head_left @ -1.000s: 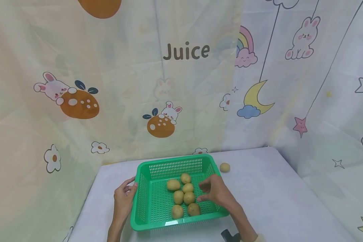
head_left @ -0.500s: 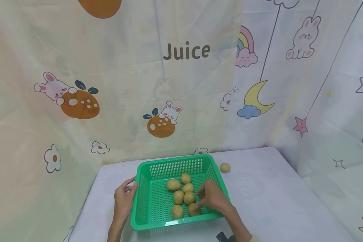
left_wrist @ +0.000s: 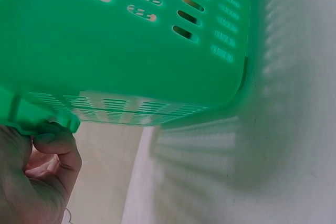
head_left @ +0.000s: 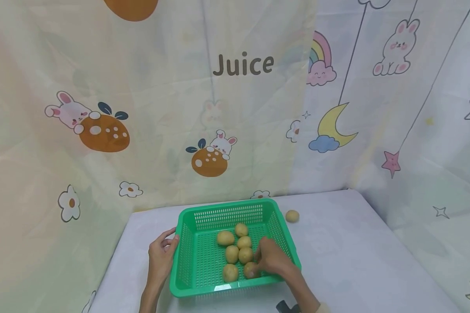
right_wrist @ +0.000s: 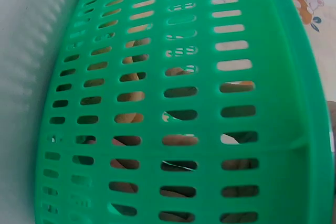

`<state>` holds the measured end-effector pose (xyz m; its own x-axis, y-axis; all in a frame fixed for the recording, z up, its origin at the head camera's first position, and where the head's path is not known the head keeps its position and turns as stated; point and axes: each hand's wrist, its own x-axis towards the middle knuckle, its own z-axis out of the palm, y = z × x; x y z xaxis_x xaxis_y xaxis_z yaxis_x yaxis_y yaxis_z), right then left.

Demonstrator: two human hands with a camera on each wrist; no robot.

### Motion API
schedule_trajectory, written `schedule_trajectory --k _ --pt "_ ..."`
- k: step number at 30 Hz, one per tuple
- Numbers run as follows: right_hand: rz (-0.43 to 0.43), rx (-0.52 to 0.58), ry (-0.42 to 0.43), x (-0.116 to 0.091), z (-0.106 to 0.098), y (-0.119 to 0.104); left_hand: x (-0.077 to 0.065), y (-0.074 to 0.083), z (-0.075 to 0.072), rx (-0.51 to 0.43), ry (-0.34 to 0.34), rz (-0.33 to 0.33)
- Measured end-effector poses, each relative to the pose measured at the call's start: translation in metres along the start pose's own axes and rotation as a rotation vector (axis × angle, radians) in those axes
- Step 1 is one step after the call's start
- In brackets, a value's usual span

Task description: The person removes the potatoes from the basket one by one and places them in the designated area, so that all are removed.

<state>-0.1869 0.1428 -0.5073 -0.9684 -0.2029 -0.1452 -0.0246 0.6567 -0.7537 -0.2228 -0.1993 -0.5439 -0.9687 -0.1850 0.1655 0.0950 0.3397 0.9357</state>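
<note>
A green plastic basket (head_left: 203,289) stands on the table with several potatoes in it. My left hand (head_left: 161,256) grips the left rim. In the left wrist view the left hand (left_wrist: 44,177) shows its thumb and curled fingers at that rim. My right hand (head_left: 273,257) reaches down inside the basket's right side. Its thumb and fingers are round the front right potato (head_left: 251,270), partly hiding it. Beside it lies another potato (head_left: 230,273), with one more potato (head_left: 246,255) just behind. In the right wrist view the basket wall (right_wrist: 210,129) hides most of the right hand.
A single potato (head_left: 292,216) lies on the white table (head_left: 344,252) outside the basket, near its back right corner. Printed cloth (head_left: 160,104) hangs behind and along the sides. A black object (head_left: 286,306) shows at the right wrist.
My right hand has moved down and slightly left, from above the basket's right part onto the front right potato. The left hand has stayed on the rim.
</note>
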Motion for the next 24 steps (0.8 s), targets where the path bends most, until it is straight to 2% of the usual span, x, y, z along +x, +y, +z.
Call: schedule_trajectory --k 5,24 --pt "-0.015 0.027 -0.030 0.0011 0.0061 0.0011 0.0007 0.0006 0.0001 0.007 0.001 0.002" --pt "-0.056 0.061 -0.031 0.0036 0.0074 0.0019 -0.0002 0.0019 0.0002 0.010 0.003 0.003"
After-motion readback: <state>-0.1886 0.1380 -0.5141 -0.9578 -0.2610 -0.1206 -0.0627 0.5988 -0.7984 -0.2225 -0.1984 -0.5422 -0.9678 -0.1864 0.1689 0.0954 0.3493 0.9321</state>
